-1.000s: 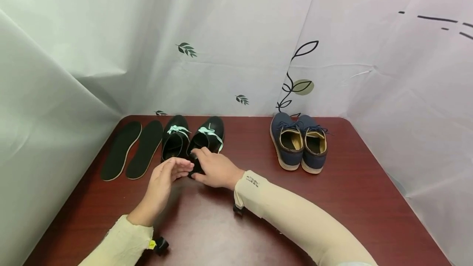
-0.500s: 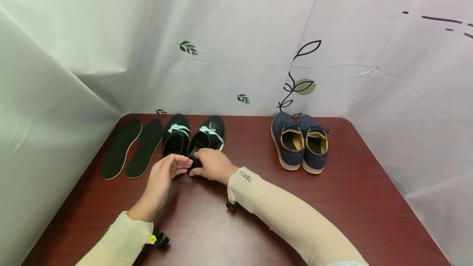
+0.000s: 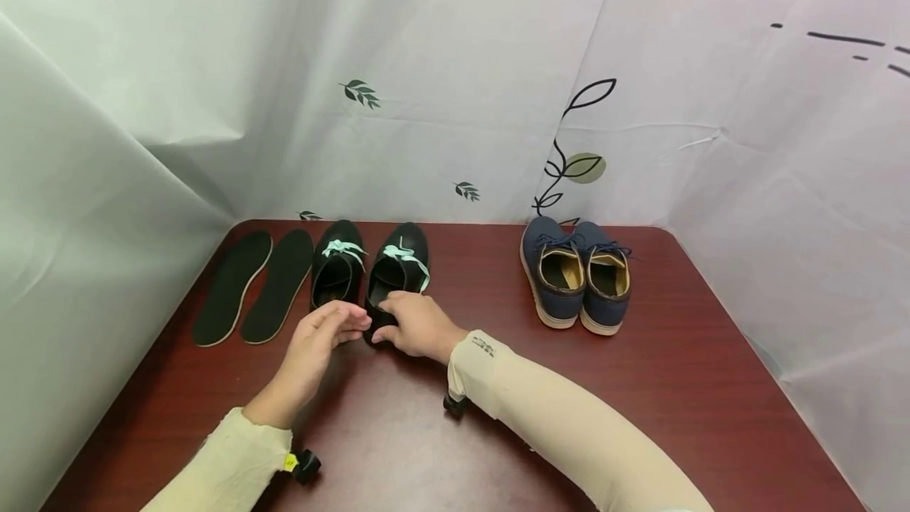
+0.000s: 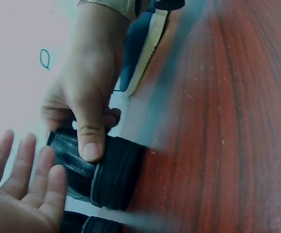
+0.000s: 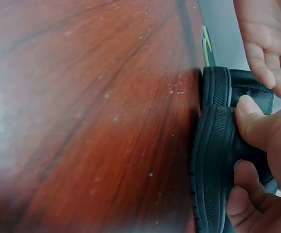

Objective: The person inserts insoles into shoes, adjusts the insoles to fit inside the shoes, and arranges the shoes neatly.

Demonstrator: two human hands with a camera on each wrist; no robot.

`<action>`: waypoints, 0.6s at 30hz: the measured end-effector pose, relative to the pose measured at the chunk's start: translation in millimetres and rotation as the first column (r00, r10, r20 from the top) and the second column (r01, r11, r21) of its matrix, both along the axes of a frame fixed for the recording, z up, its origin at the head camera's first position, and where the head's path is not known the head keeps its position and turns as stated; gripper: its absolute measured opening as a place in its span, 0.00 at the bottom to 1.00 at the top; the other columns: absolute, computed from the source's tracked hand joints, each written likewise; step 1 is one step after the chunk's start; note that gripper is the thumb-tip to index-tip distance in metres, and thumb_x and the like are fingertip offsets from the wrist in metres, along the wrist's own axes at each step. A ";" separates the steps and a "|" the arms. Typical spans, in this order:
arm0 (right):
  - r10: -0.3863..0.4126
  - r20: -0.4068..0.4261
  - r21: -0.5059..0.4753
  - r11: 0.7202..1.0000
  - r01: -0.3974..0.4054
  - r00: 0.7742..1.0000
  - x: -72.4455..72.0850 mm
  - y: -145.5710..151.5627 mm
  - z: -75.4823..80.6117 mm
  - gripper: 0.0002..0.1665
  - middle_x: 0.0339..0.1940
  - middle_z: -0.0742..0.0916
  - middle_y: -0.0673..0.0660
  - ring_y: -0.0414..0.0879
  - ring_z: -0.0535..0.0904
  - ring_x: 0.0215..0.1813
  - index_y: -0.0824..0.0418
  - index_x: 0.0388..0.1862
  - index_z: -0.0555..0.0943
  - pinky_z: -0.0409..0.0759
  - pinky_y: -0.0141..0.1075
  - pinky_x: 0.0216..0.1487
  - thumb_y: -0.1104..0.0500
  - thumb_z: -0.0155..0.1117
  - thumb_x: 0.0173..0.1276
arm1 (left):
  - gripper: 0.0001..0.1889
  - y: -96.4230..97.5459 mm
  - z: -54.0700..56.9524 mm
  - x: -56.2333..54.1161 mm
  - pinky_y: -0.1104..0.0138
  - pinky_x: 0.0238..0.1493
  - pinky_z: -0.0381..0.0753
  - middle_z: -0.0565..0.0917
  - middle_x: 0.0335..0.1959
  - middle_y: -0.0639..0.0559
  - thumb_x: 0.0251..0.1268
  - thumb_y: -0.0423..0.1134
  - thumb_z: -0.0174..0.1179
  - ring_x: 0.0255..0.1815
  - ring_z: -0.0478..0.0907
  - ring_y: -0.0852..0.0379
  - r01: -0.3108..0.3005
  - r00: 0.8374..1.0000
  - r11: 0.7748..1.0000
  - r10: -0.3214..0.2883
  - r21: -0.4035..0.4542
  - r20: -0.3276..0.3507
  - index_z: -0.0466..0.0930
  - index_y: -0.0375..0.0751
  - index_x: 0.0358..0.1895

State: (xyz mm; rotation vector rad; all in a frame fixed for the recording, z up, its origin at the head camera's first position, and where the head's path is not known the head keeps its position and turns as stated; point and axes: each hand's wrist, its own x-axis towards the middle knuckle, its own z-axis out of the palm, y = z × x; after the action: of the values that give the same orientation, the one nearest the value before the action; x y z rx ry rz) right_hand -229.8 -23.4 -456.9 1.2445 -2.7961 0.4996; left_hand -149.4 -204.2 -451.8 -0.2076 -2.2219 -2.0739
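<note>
A pair of black shoes with mint-green laces stands at the back left, toes toward the curtain. My right hand (image 3: 418, 326) grips the heel of the right-hand shoe (image 3: 410, 237), its thumb on the outside of the heel in the left wrist view. That shoe's ridged sole (image 5: 213, 170) lies along the tabletop. The left-hand shoe (image 3: 344, 234) stands close beside it, its heel hidden behind my left hand (image 3: 309, 354). This left hand holds nothing; its fingers (image 4: 45, 170) are extended near the gripped heel (image 4: 116, 174).
Two black insoles (image 3: 235, 287) lie side by side left of the shoes. A pair of navy shoes (image 3: 558, 299) with tan linings stands at the back right. The reddish-brown table (image 3: 441, 449) is bordered by a white patterned curtain (image 3: 455, 62).
The right-hand black shoe has turned slightly, heel to the right and toe to the left, with my right hand on it. My left hand has hardly moved.
</note>
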 end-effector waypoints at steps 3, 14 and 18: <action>-0.003 -0.003 -0.003 1.000 0.003 1.000 1.2 3.7 -0.2 0.21 0.43 0.84 0.46 0.39 0.82 0.47 0.55 0.50 0.85 0.80 0.34 0.49 0.43 0.69 0.66 | 0.19 1.9 -2.7 -3.1 0.65 0.49 0.83 0.85 0.42 0.47 0.81 0.40 0.46 0.45 0.84 0.59 0.046 0.998 0.998 -0.044 -0.049 0.046 0.77 0.22 0.50; 0.041 0.018 -0.046 0.998 -0.040 0.999 6.2 27.9 -2.5 0.15 0.38 0.81 0.44 0.37 0.79 0.40 0.51 0.42 0.84 0.79 0.33 0.45 0.44 0.72 0.64 | 0.20 4.9 -3.7 -8.8 0.65 0.50 0.82 0.81 0.48 0.37 0.81 0.41 0.47 0.48 0.83 0.52 0.122 0.991 0.992 -0.120 -0.029 0.062 0.73 0.23 0.55; 0.078 -0.020 -0.039 0.996 -0.079 0.997 11.6 39.0 -0.4 0.12 0.34 0.77 0.43 0.35 0.75 0.35 0.48 0.35 0.82 0.76 0.30 0.41 0.43 0.72 0.63 | 0.18 7.7 -5.6 -12.0 0.65 0.49 0.82 0.78 0.52 0.34 0.81 0.40 0.45 0.51 0.81 0.50 0.090 0.992 0.995 -0.087 -0.033 0.093 0.70 0.24 0.57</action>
State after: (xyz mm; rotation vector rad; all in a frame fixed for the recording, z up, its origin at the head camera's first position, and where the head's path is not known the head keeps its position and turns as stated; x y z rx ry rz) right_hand -218.1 15.6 -457.3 1.3483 -2.7167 0.5423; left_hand -161.4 -196.4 -457.4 -0.2226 -2.3466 -2.1284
